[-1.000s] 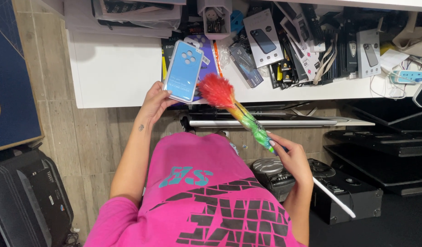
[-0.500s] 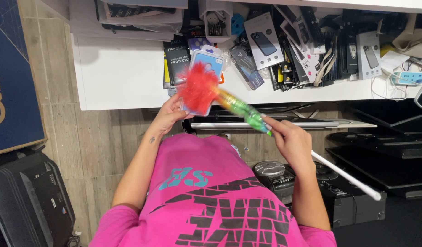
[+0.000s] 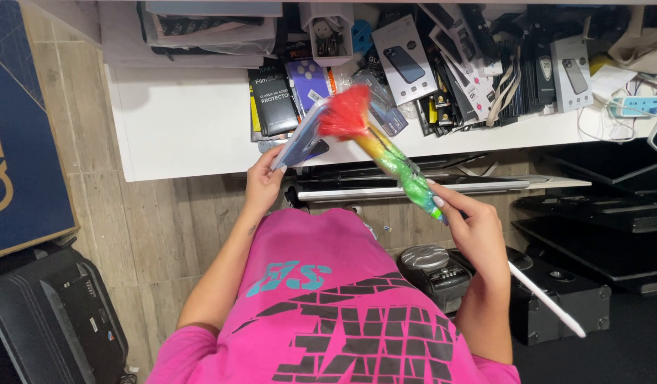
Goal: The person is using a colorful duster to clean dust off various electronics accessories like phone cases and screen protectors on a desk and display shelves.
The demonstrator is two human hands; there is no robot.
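My left hand (image 3: 263,179) grips a flat packaged phone case (image 3: 300,135), tilted nearly edge-on over the front of the white table (image 3: 179,121). My right hand (image 3: 474,227) holds a rainbow-coloured feather duster (image 3: 389,158) by its shaft. Its red tip (image 3: 345,112) rests against the upper end of the package. The duster's white handle (image 3: 549,300) sticks out behind my right hand toward the lower right.
Many boxed and bagged phone accessories (image 3: 414,67) crowd the table's back and right. A dark blue carton (image 3: 22,128) leans at left above a black case (image 3: 51,320). Black equipment boxes (image 3: 556,299) and a round device (image 3: 435,267) sit on the floor at right.
The package has turned from facing me to nearly edge-on. The duster's red tip has swept along it and now sits at its upper end.
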